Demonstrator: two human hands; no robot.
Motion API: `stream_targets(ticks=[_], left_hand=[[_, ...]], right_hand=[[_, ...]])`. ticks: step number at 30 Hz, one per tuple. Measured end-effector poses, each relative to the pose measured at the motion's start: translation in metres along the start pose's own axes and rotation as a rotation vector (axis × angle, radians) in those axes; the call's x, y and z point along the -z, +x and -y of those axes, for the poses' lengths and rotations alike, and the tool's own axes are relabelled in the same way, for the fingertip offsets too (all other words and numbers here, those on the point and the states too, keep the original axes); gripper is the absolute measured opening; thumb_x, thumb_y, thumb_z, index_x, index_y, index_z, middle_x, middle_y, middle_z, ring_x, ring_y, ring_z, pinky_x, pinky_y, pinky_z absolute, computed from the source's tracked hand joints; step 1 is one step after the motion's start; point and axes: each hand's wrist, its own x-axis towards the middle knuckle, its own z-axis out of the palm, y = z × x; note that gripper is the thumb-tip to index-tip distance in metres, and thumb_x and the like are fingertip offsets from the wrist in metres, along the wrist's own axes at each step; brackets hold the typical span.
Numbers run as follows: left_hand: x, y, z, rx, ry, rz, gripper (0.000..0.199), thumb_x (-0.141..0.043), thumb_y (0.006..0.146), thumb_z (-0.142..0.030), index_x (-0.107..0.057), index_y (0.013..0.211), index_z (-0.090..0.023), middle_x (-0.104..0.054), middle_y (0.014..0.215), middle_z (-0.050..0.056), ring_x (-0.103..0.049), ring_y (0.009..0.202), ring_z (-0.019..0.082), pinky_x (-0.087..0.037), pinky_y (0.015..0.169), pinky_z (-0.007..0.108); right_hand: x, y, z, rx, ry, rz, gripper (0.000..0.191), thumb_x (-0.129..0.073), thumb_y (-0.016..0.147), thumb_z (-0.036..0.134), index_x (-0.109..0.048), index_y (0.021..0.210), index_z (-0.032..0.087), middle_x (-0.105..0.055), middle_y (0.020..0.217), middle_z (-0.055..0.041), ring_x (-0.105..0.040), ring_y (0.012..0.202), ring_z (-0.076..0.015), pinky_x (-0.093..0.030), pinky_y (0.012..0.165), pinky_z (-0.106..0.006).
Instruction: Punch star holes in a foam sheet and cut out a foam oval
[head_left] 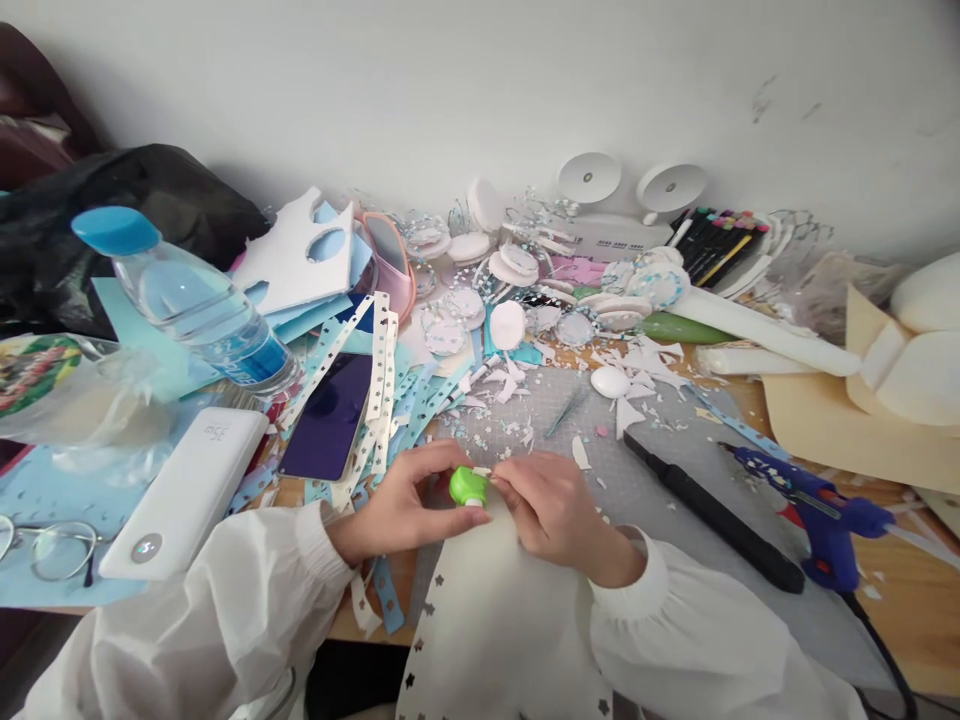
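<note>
Between the thumb and fingers of my left hand (420, 497) is a small green craft punch (468, 485) with a white part at its lower side. My right hand (546, 505) is just to the right of it, fingers curled in a pinch. A small pale bit shows at those fingertips, too small to name. Under both hands a large white sheet of paper (502, 620) reaches toward my body, with small flower-shaped holes along its edges.
A grey cutting mat (517, 400) carries paper scraps. On the right lie a black stick-like tool (712, 510) and a blue glue gun (817, 500). On the left are a phone (330, 415), a white power bank (187, 490), a water bottle (202, 310) and glasses (64, 550). White decorated discs (517, 260) pile up behind.
</note>
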Motion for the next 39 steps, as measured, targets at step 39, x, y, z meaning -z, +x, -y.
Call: stream_targets(ticks=[39], left_hand=[[-0.029, 0.01, 0.001, -0.103, 0.027, -0.291, 0.014, -0.064, 0.074, -0.023, -0.053, 0.07, -0.016, -0.053, 0.069, 0.001, -0.046, 0.064, 0.012, -0.04, 0.057, 0.022]], right_hand=[[-0.024, 0.043, 0.015, -0.201, -0.197, -0.019, 0.039, -0.029, 0.092, 0.024, -0.052, 0.061, 0.018, -0.06, 0.055, -0.0069, -0.054, 0.052, -0.0164, -0.029, 0.054, -0.03]])
